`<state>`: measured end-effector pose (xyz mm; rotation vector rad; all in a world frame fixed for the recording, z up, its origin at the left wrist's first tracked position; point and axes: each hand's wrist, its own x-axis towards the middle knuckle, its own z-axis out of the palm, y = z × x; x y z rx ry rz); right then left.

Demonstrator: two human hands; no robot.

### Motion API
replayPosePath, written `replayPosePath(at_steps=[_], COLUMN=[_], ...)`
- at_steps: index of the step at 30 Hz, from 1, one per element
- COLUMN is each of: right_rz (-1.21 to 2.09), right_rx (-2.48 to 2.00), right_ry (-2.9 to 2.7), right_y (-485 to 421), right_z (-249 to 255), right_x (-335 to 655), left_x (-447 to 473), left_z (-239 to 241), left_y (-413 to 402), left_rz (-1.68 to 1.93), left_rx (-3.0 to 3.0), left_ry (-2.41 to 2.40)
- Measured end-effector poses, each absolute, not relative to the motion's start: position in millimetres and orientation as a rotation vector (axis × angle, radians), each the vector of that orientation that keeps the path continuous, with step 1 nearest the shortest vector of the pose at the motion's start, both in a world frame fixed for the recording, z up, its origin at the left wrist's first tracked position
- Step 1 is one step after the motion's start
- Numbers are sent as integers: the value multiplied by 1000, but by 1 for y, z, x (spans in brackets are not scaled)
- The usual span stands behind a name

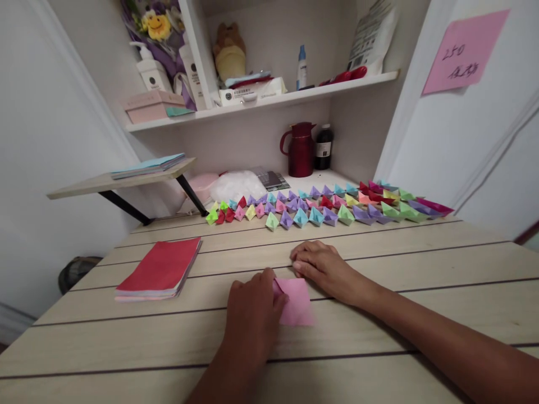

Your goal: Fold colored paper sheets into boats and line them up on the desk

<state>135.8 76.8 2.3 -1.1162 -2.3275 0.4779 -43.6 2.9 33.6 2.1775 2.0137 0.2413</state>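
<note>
Dozens of paper boats (328, 206) stand finished beyond the pink sheet (298, 306) on the table (421, 258); a paper stack (162, 272) waits left of it. The right hand (320, 266) presses flat on the sheet, and the left hand (252, 314) covers its edge, grip unclear.

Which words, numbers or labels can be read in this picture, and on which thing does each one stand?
"250", handwritten, on the pink paper note at the upper right; the two characters under it are unclear.
White pump bottle, white flat box, small white bottle with blue cap, white printed bag, dark brown bottle: labels too small to read.
</note>
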Motion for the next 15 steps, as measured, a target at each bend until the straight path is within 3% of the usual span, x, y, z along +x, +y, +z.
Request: replayPosePath(at_steps=[10, 15], right_rz=[450, 441], right_rx=[-1152, -1128], right_ry=[-2366, -2395], right_y=[73, 75], right_z=[1, -1], right_x=[135, 133], left_x=[-54, -64], left_z=[31, 32], left_y=[4, 11], left_rz=[329, 678], left_rx=[2171, 2179], left_ry=[1949, 1900])
